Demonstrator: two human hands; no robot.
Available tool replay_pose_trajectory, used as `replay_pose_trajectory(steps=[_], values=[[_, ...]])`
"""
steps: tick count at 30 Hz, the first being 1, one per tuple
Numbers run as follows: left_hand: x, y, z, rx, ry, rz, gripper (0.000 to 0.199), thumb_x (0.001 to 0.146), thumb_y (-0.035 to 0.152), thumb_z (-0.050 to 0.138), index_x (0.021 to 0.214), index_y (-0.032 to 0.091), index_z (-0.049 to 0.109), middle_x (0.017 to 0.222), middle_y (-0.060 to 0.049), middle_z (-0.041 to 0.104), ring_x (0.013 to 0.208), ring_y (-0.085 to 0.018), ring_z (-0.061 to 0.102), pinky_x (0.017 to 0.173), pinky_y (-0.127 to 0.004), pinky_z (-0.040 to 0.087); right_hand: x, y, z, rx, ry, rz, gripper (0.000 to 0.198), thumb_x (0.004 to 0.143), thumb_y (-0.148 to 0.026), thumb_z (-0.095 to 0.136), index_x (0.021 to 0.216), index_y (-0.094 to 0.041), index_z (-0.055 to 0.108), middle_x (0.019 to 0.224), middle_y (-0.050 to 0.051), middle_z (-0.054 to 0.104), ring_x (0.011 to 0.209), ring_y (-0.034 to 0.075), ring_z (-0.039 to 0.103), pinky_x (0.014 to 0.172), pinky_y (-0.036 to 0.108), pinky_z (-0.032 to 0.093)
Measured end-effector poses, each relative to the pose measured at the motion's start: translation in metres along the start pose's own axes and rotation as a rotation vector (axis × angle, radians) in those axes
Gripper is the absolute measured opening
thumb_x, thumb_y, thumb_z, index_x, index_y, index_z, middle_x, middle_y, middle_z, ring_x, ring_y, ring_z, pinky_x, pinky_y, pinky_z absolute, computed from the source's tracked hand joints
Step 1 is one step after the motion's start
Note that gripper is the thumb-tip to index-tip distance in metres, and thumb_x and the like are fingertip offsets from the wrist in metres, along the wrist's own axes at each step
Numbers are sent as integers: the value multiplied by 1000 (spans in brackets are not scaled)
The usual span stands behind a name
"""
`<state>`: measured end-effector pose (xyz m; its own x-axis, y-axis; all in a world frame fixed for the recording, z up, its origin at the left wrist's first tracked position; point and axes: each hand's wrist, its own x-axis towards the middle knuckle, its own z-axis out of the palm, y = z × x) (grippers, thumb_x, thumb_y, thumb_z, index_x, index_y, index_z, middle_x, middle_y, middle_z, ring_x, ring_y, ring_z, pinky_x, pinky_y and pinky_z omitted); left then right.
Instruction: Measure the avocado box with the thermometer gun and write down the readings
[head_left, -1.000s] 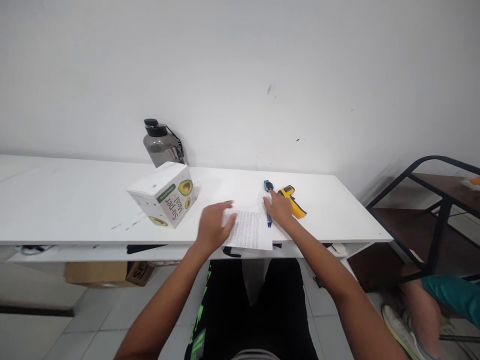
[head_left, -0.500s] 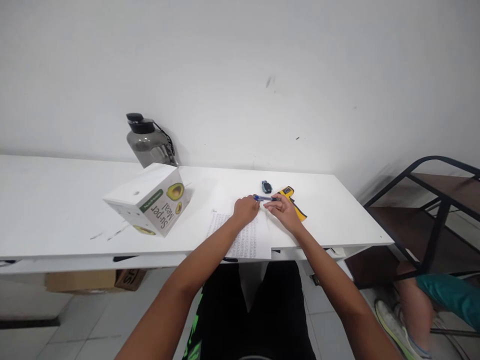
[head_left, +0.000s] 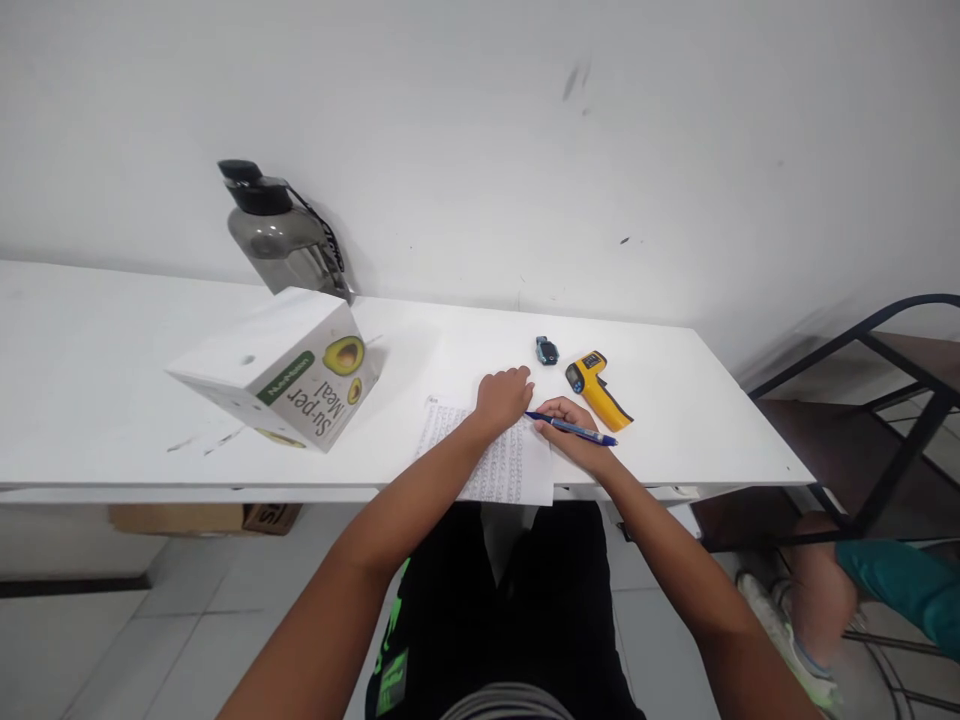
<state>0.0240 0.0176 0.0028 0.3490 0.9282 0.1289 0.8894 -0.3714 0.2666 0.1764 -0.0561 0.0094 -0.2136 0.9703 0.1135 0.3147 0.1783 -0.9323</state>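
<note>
Marked wall [head_left: 450, 130] behind white desk [head_left: 705, 420]

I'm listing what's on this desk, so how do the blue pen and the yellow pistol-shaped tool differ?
The pen is mostly blue, straight and slim; the yellow tool is bulkier and bent like a pistol. The pen is held in the right hand, while the yellow tool lies unheld on the white table. Both are to the right of the avocado-printed box.

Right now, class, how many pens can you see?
1: the blue pen, held in the right hand, its tip over the paper. Others could be hidden behind the box.
</note>
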Motion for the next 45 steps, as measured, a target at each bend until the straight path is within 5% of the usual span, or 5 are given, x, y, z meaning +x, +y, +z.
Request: replay_pose_trajectory(steps=[7,45], values=[[1,0,4,12,9,-18,32,96,33,32,120,20,50,109,-8,65,98,-24,61,79,-36,40,4,3,-1,-159,-21,38,12,78,-32,60,74,-21,62,73,1,63,68,16,55,62,28,42],[2,-1,6,7,6,-16,33,96,34,31,121,21,49,110,-8,65,98,-23,61,78,-36,41,5,3,3,-176,-54,57,12,76,-31,58,71,-21,58,70,-1,60,65,15,51,60,28,38]])
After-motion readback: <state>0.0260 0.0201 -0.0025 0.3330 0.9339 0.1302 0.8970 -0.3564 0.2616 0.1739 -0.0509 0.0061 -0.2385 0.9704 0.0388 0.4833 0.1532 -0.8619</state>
